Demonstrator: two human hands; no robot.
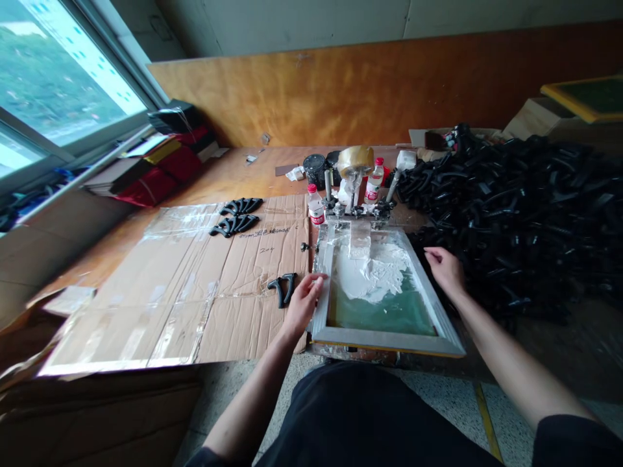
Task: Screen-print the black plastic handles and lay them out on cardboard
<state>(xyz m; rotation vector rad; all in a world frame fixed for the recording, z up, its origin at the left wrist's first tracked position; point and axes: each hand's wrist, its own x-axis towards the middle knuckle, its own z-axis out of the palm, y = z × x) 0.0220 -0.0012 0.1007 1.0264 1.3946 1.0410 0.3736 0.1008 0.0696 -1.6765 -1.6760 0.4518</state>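
A printing screen in a grey metal frame (pixel 385 342) lies in front of me, its green mesh partly covered with white paste (pixel 372 279). A clear squeegee-like block (pixel 359 240) stands over the paste. My left hand (pixel 304 301) is at the frame's left rail, fingers loosely bent and apart, with nothing visible in it. Just left of it, black curved handles (pixel 283 287) lie on flattened cardboard (pixel 185 285). My right hand (pixel 445 271) is past the frame's right rail, beside a pile of black handles (pixel 516 214). Its fingers are closed; whether they hold something is hidden.
Two rows of black handles (pixel 237 217) lie farther back on the cardboard. A clamp stand with a tape roll (pixel 355 161), bottles with red caps (pixel 316 206) and a black tub (pixel 315 170) stand behind the screen. Red and black boxes (pixel 160 172) sit by the window.
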